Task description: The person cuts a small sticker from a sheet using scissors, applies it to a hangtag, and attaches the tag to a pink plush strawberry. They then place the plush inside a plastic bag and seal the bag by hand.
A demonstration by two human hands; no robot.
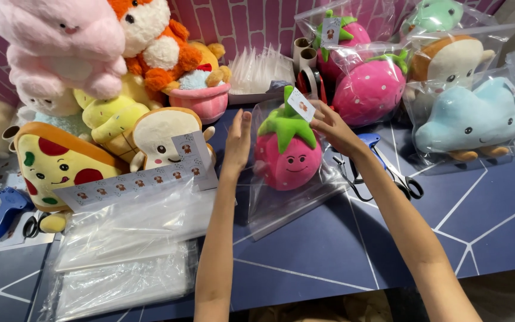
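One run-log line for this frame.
left hand: open beside bag | right hand: at paper tag | strawberry plush: in clear bag

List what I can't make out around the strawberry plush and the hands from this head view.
- Right hand fingertips: hidden behind the white tag; grip unclear.
- Strawberry plush back: faces away.
- Clear bag opening: glare hides its edges.
- Scissors: blades partly behind the right forearm.
- Left hand: contact with the bag unclear.
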